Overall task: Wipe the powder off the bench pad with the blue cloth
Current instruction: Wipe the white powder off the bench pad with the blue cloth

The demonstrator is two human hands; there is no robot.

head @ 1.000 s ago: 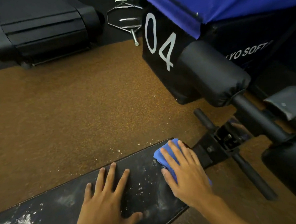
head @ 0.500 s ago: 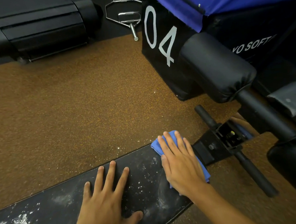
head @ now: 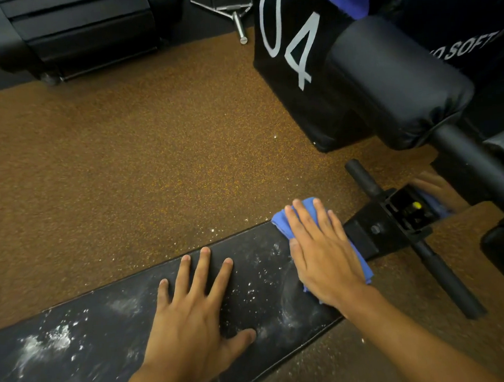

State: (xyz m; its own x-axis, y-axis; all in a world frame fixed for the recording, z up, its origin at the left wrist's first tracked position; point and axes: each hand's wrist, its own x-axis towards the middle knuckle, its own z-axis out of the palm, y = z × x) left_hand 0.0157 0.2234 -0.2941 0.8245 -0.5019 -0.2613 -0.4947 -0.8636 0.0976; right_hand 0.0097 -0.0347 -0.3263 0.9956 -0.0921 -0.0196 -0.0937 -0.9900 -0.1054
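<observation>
A long black bench pad runs from the lower left to the middle right, dusted with white powder, thickest at its left part. My right hand lies flat, pressing the folded blue cloth onto the pad's right end; most of the cloth is hidden under the palm. My left hand rests flat on the pad's middle with fingers spread, holding nothing.
The bench's black metal frame with a cross bar sits right of the pad. A black padded roller and a black box marked 04 stand behind it. Brown speckled floor stretches beyond; a black machine is far left.
My right hand has slid the cloth a little farther toward the pad's far right corner. The left hand has stayed in place on the pad.
</observation>
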